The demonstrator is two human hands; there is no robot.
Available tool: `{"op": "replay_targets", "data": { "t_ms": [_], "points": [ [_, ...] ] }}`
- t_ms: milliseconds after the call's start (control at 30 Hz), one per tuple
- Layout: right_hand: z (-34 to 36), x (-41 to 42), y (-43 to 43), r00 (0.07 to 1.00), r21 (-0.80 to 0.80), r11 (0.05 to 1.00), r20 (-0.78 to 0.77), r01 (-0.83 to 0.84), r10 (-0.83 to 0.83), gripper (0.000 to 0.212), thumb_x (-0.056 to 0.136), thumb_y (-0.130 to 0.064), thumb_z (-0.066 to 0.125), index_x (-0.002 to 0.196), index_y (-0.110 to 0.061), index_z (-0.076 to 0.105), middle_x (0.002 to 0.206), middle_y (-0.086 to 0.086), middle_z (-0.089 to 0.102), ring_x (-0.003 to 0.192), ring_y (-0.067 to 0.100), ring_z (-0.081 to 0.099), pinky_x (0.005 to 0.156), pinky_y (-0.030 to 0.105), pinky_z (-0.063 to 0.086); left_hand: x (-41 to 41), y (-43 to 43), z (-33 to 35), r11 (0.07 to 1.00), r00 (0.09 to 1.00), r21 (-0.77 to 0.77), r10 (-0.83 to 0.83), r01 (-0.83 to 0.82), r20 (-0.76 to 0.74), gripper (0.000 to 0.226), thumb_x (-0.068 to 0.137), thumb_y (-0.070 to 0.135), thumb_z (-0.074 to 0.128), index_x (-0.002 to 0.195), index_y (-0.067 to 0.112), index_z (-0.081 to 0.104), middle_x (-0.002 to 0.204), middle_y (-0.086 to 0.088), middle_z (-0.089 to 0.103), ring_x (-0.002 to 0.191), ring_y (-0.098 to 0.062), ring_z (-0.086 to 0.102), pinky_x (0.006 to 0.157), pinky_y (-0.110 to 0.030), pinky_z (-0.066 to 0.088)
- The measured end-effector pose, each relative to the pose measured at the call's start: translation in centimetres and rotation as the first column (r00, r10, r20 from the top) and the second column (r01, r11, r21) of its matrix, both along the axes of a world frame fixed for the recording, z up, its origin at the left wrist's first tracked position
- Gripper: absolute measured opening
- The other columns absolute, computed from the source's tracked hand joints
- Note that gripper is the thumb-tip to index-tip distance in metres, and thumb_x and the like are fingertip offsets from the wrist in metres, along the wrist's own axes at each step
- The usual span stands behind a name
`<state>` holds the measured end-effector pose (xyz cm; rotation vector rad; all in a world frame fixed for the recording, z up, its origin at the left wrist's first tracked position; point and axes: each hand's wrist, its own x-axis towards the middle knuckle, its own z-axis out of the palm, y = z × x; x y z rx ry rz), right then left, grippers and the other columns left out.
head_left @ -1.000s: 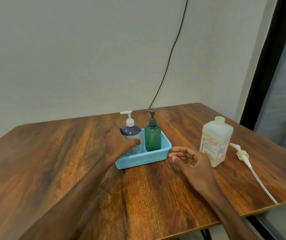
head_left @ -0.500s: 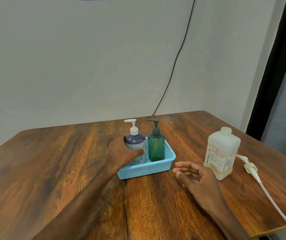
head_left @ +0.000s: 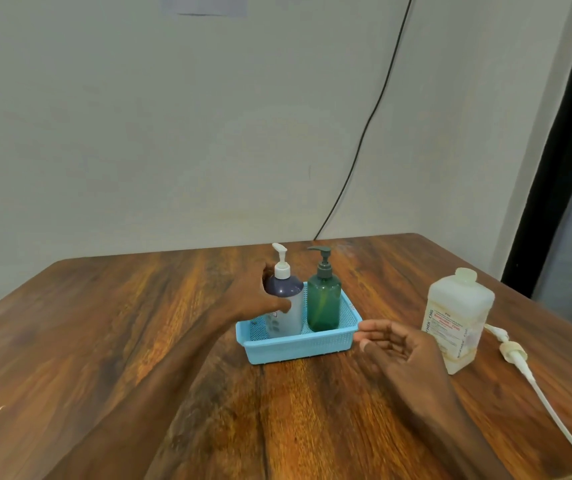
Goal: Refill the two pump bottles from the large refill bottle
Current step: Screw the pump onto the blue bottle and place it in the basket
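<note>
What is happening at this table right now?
A person's left hand grips the purple pump bottle, which stands in the blue basket beside the green pump bottle. The right hand is open near the basket's right end and holds nothing. The large refill bottle stands untouched on the table further right, with a loose pump lying beside it.

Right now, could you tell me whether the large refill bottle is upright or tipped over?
Upright: the refill bottle stands on its base on the table, neck up.
</note>
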<state>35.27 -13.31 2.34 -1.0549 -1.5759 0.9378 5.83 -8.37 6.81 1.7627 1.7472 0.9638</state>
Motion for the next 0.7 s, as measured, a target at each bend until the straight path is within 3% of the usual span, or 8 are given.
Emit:
{"op": "replay_targets", "data": {
  "t_ms": [67,200,267,367,433,500,600,700],
  "points": [
    [0.2,-0.2,-0.1,1.0,0.004,1.0,-0.003,0.006,-0.006,0.022,0.086,-0.012,0.078,0.101,-0.027,0.076,0.094,-0.01,0.078,0.092,0.006,0.074,0.085,0.034,0.063,0.8,-0.4,-0.1,1.0,1.0,0.011,0.014,-0.014,0.015,0.078,0.068,0.039,0.094,0.133,0.027,0.051,0.128,0.007,0.063,0.114,-0.015,0.062,0.098,-0.033,0.052],
    [0.5,-0.5,-0.3,1.0,0.01,1.0,-0.014,0.015,-0.015,0.02,0.086,-0.013,0.078,0.101,-0.026,0.077,0.093,-0.011,0.078,0.092,0.006,0.074,0.085,0.035,0.063,2.0,-0.8,-1.4,0.975,0.984,0.149,0.152,-0.165,0.095,0.084,0.056,0.062,0.093,0.124,0.032,0.052,0.112,0.015,0.063,0.102,-0.008,0.063,0.084,-0.026,0.054],
    [0.5,-0.4,-0.2,1.0,0.008,1.0,-0.01,0.008,-0.008,0.021,0.086,-0.012,0.078,0.101,-0.026,0.076,0.094,-0.01,0.078,0.092,0.005,0.073,0.085,0.034,0.063,1.2,-0.4,-1.1,0.987,0.993,0.128,0.091,-0.1,0.077,0.085,0.059,0.049,0.097,0.126,0.032,0.048,0.117,0.011,0.063,0.109,-0.013,0.064,0.092,-0.032,0.058],
    [0.5,0.1,-0.3,1.0,-0.008,1.0,-0.008,-0.001,0.001,0.022,0.086,-0.01,0.077,0.102,-0.026,0.076,0.094,-0.01,0.078,0.091,0.005,0.074,0.085,0.034,0.063,-0.2,-0.8,1.0,0.996,0.996,0.017,-0.086,0.086,-0.016,0.085,0.072,0.014,0.092,0.132,0.031,0.035,0.129,0.005,0.057,0.122,-0.019,0.059,0.101,-0.031,0.054],
    [0.5,0.2,-0.3,1.0,-0.026,1.0,-0.004,0.002,-0.003,0.022,0.087,-0.011,0.077,0.102,-0.027,0.076,0.095,-0.011,0.078,0.091,0.004,0.074,0.084,0.035,0.063,-0.5,-0.8,1.7,0.988,0.987,-0.03,-0.152,0.15,-0.059,0.085,0.078,0.009,0.086,0.139,0.027,0.03,0.141,-0.001,0.053,0.128,-0.021,0.055,0.106,-0.034,0.051],
    [0.5,0.2,-0.2,1.0,-0.034,0.999,-0.006,0.003,-0.003,0.022,0.087,-0.012,0.077,0.103,-0.027,0.075,0.095,-0.011,0.078,0.091,0.004,0.074,0.084,0.036,0.063,-0.1,-0.8,1.2,0.995,0.994,-0.011,-0.103,0.103,-0.048,0.086,0.078,0.029,0.09,0.141,0.026,0.033,0.14,0.003,0.054,0.124,-0.017,0.057,0.104,-0.033,0.051],
    [0.2,0.1,-0.1,1.0,-0.036,0.999,0.001,0.008,-0.008,0.022,0.087,-0.013,0.077,0.102,-0.029,0.075,0.094,-0.013,0.078,0.09,0.004,0.073,0.083,0.037,0.064,1.2,-0.8,-0.7,0.99,0.996,0.118,0.087,-0.083,-0.03,0.084,0.061,0.061,0.091,0.126,0.03,0.046,0.118,0.01,0.061,0.105,-0.01,0.062,0.089,-0.028,0.054],
    [0.1,0.1,0.4,1.0,-0.036,0.999,0.01,0.017,-0.017,0.021,0.087,-0.016,0.078,0.102,-0.03,0.076,0.095,-0.015,0.077,0.09,0.003,0.073,0.082,0.036,0.064,1.0,-0.8,-1.4,0.986,0.992,0.122,0.105,-0.113,0.07,0.083,0.063,0.045,0.097,0.128,0.029,0.047,0.121,0.007,0.062,0.109,-0.015,0.063,0.091,-0.031,0.057]
  ]
}}
